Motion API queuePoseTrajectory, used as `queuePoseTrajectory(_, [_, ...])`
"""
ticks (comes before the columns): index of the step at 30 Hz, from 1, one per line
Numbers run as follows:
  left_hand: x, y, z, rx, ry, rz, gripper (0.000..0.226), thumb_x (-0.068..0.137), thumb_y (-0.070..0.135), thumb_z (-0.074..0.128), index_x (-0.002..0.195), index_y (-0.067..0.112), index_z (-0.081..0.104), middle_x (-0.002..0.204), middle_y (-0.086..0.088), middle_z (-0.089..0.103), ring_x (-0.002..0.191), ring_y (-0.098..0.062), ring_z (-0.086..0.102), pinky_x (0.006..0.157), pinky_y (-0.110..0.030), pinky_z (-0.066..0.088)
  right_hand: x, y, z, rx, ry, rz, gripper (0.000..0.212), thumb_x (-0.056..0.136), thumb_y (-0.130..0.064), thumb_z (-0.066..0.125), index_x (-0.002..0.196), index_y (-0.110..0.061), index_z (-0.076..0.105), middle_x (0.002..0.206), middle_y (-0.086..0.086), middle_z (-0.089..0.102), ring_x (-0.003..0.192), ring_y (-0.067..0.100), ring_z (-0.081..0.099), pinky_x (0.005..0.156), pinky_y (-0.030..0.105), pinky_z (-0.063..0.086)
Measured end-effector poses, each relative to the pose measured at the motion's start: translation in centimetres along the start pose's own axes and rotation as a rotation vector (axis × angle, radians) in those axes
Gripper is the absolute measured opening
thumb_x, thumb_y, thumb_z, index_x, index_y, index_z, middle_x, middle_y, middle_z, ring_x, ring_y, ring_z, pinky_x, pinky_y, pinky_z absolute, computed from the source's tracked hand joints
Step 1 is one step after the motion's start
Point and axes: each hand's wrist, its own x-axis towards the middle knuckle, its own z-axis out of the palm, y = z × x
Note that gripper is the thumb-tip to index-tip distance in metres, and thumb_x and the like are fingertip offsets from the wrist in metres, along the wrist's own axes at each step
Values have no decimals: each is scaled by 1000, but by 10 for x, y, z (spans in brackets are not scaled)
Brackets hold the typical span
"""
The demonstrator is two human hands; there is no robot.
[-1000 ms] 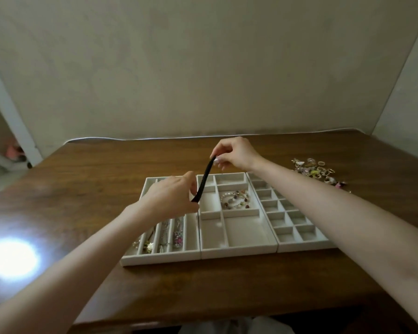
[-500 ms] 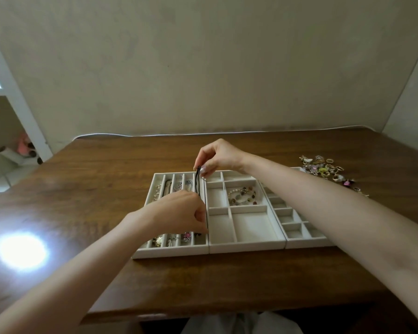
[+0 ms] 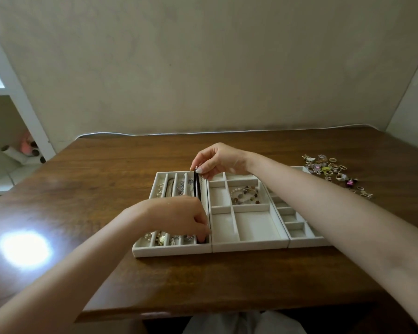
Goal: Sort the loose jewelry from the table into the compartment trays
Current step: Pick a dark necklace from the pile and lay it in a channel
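A black choker band (image 3: 197,185) stretches along the rightmost long slot of the left tray (image 3: 171,249). My right hand (image 3: 217,161) pinches its far end above the tray's back rim. My left hand (image 3: 181,216) holds its near end down inside the slot at the tray's front. The other long slots hold chains and a daisy pendant. The middle tray (image 3: 249,243) holds a beaded bracelet (image 3: 245,195). My right forearm partly hides the right tray (image 3: 297,233), whose small squares are bare. Loose jewelry (image 3: 328,168) lies in a pile at the table's right.
The three trays stand side by side on a brown wooden table (image 3: 87,194). A bright glare spot (image 3: 24,248) shines at the left. A white shelf (image 3: 0,92) stands beyond the table's left edge. A wall runs behind the table.
Both hands carried the black choker leftward and down from above the middle tray into the left tray's rightmost slot. The left hand lowered its end to the slot's front.
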Motion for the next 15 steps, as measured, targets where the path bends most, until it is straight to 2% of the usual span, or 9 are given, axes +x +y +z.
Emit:
queuePoseTrajectory(3, [1, 0, 0, -16, -17, -4, 28, 95, 35, 49, 90, 18, 71, 77, 4, 63, 58, -8, 47, 59, -18, 40, 4, 5, 0, -97, 93, 7, 18, 81, 11, 63, 92, -3, 68, 80, 9, 65, 69, 16, 64, 64, 23, 56])
queuePoseTrajectory(6, [2, 1, 1, 4, -15, -11, 28, 95, 36, 48, 90, 19, 70, 74, 6, 60, 56, -6, 46, 58, -18, 39, 7, 12, 2, -313, 217, 9, 24, 78, 18, 61, 94, 3, 70, 81, 12, 65, 70, 15, 64, 66, 23, 57])
queuePoseTrajectory(9, [2, 0, 1, 20, -9, -8, 28, 95, 37, 47, 85, 22, 69, 79, 2, 61, 60, -10, 47, 60, -23, 41, 10, 19, 6, -503, 308, -16, 28, 74, 18, 61, 87, -2, 74, 84, 12, 69, 72, 13, 64, 72, 23, 57])
queuePoseTrajectory(12, [2, 0, -1, 42, 10, -9, 25, 95, 37, 48, 82, 26, 65, 85, 3, 61, 67, -10, 51, 65, -23, 42, 14, 24, 13, -552, 394, -68, 33, 73, 19, 54, 81, -6, 73, 79, 13, 70, 67, 13, 63, 66, 24, 55])
queuePoseTrajectory(15, [2, -1, -3, 46, 37, -20, 29, 95, 37, 48, 89, 17, 68, 88, 0, 63, 72, -15, 56, 67, -25, 45, 19, 27, 20, -616, 455, -120, 37, 72, 19, 46, 80, -7, 72, 74, 10, 68, 69, 15, 63, 67, 28, 54])
